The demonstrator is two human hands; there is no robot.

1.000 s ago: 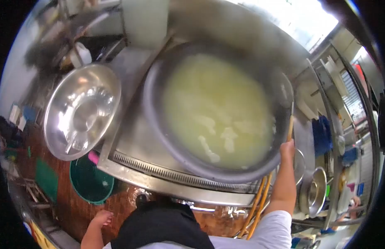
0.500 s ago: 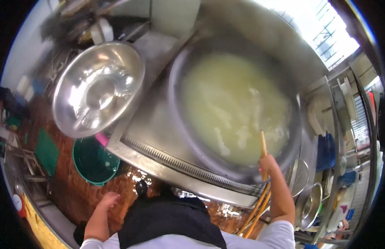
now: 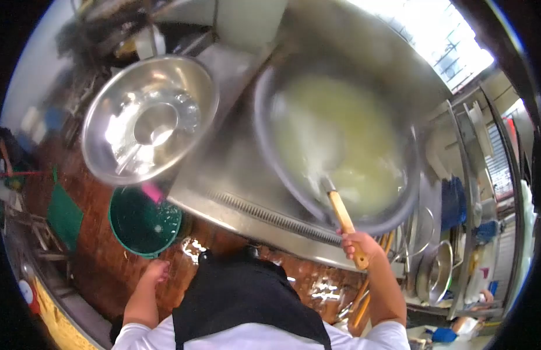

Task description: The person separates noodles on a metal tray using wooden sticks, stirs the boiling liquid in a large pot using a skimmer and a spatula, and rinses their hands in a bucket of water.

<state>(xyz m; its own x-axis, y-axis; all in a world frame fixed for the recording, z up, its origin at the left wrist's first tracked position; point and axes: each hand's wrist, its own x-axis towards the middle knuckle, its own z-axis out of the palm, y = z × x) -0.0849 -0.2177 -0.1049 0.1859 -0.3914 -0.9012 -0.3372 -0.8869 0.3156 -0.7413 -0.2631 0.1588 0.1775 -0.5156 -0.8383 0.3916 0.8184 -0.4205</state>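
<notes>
My right hand (image 3: 359, 247) is closed around the pale wooden handle of a utensil (image 3: 340, 211). Its dark metal neck slopes into a very large grey pot (image 3: 263, 131) of cloudy yellow-green liquid (image 3: 364, 140). The utensil's head is blurred and partly hidden by the liquid, so I cannot tell its kind. Pale streaks and foam lie on the surface around it. My left hand (image 3: 157, 271) hangs low on the left with its fingers loosely curled and nothing visible in them. Just above that hand, on the floor, stands a green bucket (image 3: 145, 224), not touched by it.
A wide shiny metal bowl (image 3: 192, 87) sits left of the pot, at the metal counter (image 3: 218, 175). A slotted grate (image 3: 270, 216) runs along the counter's front. Long wooden poles (image 3: 361, 303) lean at the right, near a metal basin (image 3: 441, 273) and shelving. The brick floor (image 3: 90, 245) looks wet.
My right hand has moved slightly left and down, tilting the utensil so its handle shows fully and its head reaches leftward in the liquid. My left hand has risen slightly, fingers more curled. The view has shifted.
</notes>
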